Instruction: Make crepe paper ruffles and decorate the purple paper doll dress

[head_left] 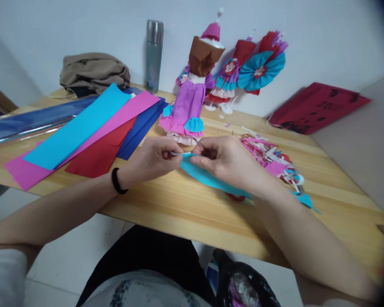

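Above the middle of the wooden table, my left hand (158,157) pinches one end of a light blue crepe paper strip (208,175) along its upper edge. My right hand (222,160) pinches the same edge a little further right, thumb and fingers closed. A thin white line runs along the edge between the fingertips; I cannot tell what it is. The strip's rest slopes down to the right under my right hand and forearm. Just behind my hands stands a paper doll (188,102) in a purple and pink dress.
Folded crepe paper sheets (80,128) lie at left. A thermos (154,59) and brown cloth (94,70) stand behind. Two more paper figures (260,70) lean near the wall. Paper scraps (275,160) and a red bag (316,108) are at right. A black trash bag (243,281) is below.
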{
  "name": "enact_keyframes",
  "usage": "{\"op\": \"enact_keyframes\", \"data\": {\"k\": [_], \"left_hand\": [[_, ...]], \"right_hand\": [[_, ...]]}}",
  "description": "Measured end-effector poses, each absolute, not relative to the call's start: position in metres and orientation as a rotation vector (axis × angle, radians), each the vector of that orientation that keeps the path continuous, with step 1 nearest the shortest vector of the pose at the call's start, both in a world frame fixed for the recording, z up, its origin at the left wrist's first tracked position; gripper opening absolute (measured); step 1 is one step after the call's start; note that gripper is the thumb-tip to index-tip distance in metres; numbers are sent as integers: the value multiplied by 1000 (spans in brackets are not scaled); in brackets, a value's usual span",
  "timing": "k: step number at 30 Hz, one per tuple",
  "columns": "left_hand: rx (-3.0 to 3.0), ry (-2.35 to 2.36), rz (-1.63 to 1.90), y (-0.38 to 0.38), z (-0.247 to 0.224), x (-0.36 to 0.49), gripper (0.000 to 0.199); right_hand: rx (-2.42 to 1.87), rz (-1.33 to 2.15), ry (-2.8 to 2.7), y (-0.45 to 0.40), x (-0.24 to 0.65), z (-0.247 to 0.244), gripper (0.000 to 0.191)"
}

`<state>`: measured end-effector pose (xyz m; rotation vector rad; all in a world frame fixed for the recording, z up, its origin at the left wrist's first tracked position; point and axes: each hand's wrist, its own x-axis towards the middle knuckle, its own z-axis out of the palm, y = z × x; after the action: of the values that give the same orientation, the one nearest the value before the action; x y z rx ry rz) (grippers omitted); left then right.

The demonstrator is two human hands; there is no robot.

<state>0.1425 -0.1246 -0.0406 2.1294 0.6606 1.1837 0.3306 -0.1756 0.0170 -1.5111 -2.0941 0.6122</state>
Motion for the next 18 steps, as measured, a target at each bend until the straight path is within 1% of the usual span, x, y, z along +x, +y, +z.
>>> {"op": "enact_keyframes", "data": {"k": [3,6,11,14,18], "left_hand": [[2161,590,1221,-122,-23,145,15],[2206,605,1181,-120,9,149,15],[2306,690,863,-119,64,160,14],[2316,722,790,-120,78,169,16],[2329,774,816,-120,75,179,18]], "right_hand": [[-1432,624,-2065,-177,336,33,24],[-1408,607,-2015,-180,344,53,28],[-1374,543,-1954,-183,358,72,27],[-1368,472,-1921,-184,364,72,24],[-1360,367,-1876,-184,370,70,19]]}}
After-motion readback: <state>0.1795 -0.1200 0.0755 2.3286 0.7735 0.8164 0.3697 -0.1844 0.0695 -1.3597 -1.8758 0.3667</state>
